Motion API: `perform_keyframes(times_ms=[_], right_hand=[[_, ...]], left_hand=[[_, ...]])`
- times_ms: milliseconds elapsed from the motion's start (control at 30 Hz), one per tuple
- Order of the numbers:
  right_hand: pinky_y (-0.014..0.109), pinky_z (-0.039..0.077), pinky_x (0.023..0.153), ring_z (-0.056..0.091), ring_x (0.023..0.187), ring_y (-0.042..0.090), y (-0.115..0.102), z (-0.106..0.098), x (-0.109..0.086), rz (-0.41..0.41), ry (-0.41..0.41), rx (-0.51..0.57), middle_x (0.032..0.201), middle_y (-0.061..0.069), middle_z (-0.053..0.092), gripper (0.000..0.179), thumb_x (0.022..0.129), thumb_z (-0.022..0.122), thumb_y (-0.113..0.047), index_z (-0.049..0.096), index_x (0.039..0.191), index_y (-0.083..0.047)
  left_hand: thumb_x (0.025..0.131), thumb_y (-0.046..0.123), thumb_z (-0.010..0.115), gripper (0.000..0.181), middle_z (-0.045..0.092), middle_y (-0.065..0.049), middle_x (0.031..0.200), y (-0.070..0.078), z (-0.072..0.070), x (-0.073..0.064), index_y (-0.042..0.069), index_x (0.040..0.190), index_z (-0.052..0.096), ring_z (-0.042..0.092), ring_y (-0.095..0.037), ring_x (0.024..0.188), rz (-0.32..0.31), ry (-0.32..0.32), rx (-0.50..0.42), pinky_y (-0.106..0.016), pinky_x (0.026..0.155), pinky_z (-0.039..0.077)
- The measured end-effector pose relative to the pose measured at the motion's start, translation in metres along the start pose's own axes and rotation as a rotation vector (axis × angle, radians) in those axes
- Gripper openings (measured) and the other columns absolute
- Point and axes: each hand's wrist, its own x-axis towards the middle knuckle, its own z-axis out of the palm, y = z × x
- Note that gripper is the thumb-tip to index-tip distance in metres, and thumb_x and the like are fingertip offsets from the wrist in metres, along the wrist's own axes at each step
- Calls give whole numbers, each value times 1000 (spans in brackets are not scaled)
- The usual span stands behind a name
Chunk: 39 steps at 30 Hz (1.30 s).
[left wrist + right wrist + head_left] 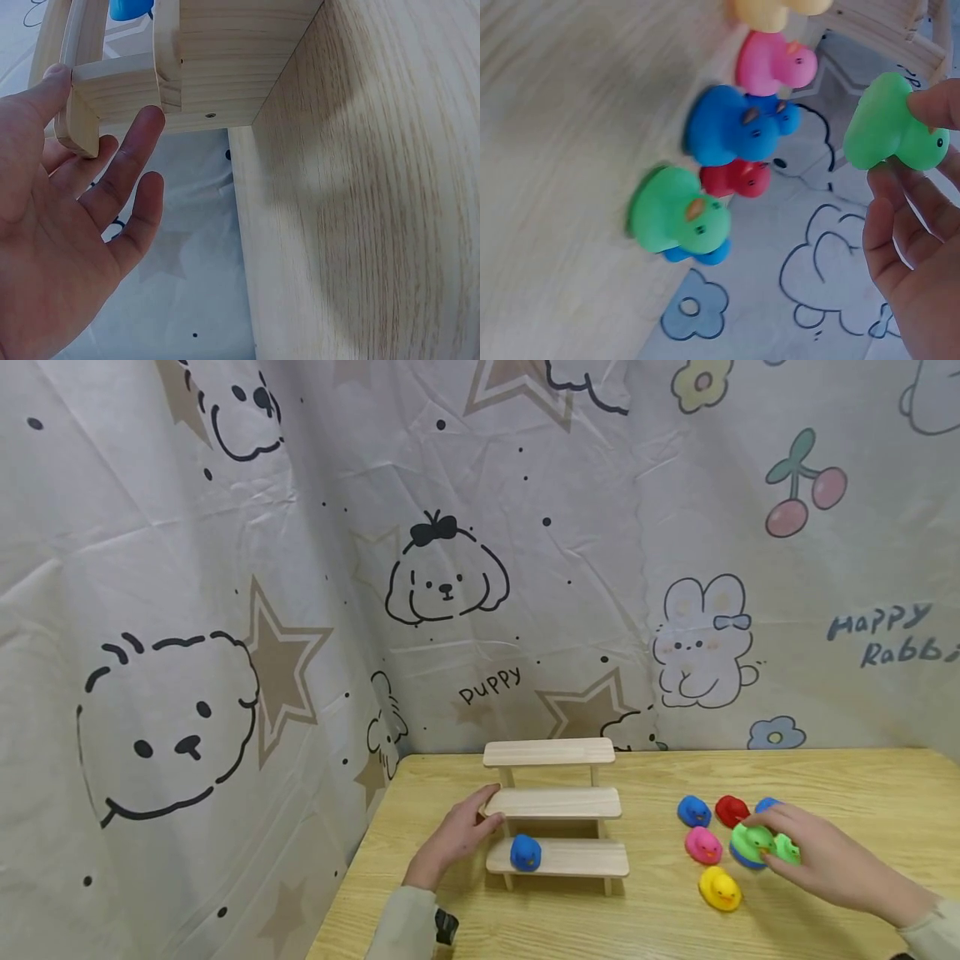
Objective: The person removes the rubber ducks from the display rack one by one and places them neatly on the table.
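A three-tier wooden stand [555,804] stands on the table, with a blue rubber duck [525,853] on the left part of its bottom step. My left hand [452,837] grips the left end of the middle step, thumb on one face and fingertips behind it in the left wrist view. On the right, my right hand [836,864] pinches a green rubber duck [881,124] between thumb and fingers. In the right wrist view it is held apart from the other ducks. A second green duck [676,214] sits on the table, partly hidden by the hand in the head view.
Around the right hand sit a pink duck [703,845], a yellow duck [720,889], a red duck [732,811] and several blue ducks, one [693,811] at the back left. A printed curtain [585,610] hangs behind the wooden table [645,927].
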Motion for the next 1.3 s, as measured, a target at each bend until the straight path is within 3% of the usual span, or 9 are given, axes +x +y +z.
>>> perform_keyframes(times_ms=[167,267,400,600,767,867,1067,1300], right_hand=[[30,53,69,56,87,9,7,1,-11,42,-33,-74,101,-9,58,44,62,85,-10,66,102,-18],[35,53,71,57,88,14,10,2,-17,86,-96,-68,103,-6,60,41,65,85,-13,66,102,-18],[35,54,71,56,86,10,14,4,-26,119,-194,-44,103,-6,60,38,69,83,-18,65,103,-18],[31,53,69,54,83,3,17,14,-32,77,-236,-19,100,-11,58,37,70,82,-20,65,103,-20],[33,53,72,55,87,6,16,19,-34,143,-333,23,101,-13,57,34,73,80,-21,66,104,-22],[35,53,73,56,89,11,16,21,-37,156,-368,45,103,-11,58,33,74,79,-21,66,104,-22],[36,53,73,58,90,14,19,26,-38,178,-416,63,104,-8,58,32,75,79,-24,65,104,-22],[36,53,74,58,90,14,19,28,-36,179,-400,36,104,-9,58,33,73,80,-24,65,102,-23]], left_hand=[[99,35,49,57,44,-14,141,0,0,0,6,146,35,60,-21,99,-5,-4,-1,-38,86,49],[99,35,50,57,43,-14,141,1,0,0,5,145,35,60,-22,99,-2,-2,4,-39,85,49],[99,36,49,57,44,-14,141,0,1,1,7,146,35,60,-22,100,0,-3,8,-38,85,50],[98,34,51,56,46,-14,139,-3,0,-1,8,145,36,61,-19,94,4,9,11,-36,82,50],[99,34,51,55,46,-15,139,-3,1,0,6,145,36,61,-20,95,34,9,11,-37,82,50],[99,34,50,56,46,-14,139,-3,2,0,7,145,36,60,-19,95,21,4,6,-35,82,50],[99,34,50,55,45,-12,140,-2,3,0,9,146,35,60,-15,90,-2,1,-5,-33,79,50],[99,36,49,56,47,-11,139,-2,2,0,10,146,35,60,-16,92,-8,4,-9,-34,81,50]])
